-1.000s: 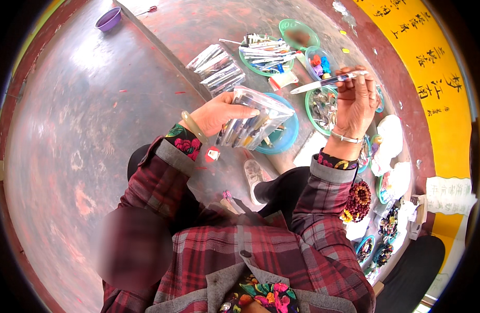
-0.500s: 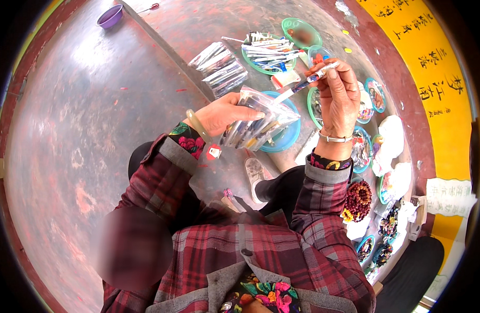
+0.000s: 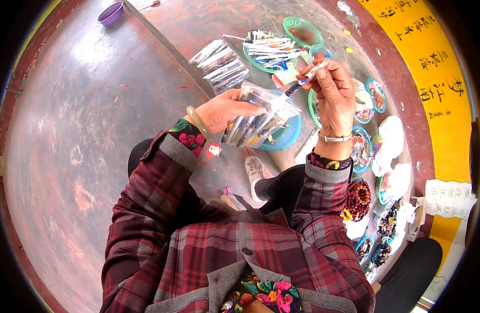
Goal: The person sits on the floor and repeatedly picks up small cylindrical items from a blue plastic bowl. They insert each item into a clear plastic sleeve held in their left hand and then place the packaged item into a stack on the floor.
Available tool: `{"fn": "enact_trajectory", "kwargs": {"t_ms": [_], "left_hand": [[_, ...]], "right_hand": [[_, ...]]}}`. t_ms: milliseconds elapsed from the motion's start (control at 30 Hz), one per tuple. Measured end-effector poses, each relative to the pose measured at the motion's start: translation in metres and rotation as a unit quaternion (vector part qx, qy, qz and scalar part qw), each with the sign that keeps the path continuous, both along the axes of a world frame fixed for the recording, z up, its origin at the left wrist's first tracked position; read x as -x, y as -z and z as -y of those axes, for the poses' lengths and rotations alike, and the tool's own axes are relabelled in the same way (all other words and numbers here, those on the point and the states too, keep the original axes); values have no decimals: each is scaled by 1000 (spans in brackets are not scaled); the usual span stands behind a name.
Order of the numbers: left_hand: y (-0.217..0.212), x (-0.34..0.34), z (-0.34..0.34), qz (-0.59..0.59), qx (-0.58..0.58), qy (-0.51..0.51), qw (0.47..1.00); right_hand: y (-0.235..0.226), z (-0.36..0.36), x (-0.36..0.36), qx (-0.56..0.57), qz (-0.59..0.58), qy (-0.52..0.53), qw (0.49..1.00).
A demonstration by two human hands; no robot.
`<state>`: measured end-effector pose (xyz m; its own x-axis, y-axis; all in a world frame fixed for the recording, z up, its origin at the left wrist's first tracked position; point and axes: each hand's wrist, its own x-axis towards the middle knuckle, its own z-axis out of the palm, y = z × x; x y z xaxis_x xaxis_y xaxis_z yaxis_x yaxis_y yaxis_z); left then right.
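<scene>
Fingers of the right hand (image 3: 331, 96) pinch a slim pen-like stick (image 3: 304, 81), its tip at the mouth of the clear packet of sticks (image 3: 255, 122) gripped by the left hand (image 3: 224, 109), above a blue plate (image 3: 287, 134) on the reddish floor (image 3: 83, 130).

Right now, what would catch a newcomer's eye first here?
The left hand grips a clear plastic packet of pen-like sticks at centre, while the right hand pinches a thin stick at its mouth. Behind them lie green plastic plates of small wares on the reddish floor.
</scene>
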<state>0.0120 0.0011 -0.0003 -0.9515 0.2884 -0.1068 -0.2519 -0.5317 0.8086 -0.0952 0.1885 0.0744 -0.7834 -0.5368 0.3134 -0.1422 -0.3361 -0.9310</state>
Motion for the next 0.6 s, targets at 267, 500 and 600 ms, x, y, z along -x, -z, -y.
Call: {"fn": "enact_trajectory", "kwargs": {"t_ms": [267, 500, 600], "left_hand": [[1, -1, -2, 1, 12, -11, 1000], [2, 1, 1, 9, -9, -17, 1000], [-1, 0, 1, 8, -9, -22, 1000]], "right_hand": [[4, 3, -1, -10, -5, 55, 998], [1, 3, -2, -55, -6, -5, 998], [3, 4, -1, -74, 0, -11, 997]]}}
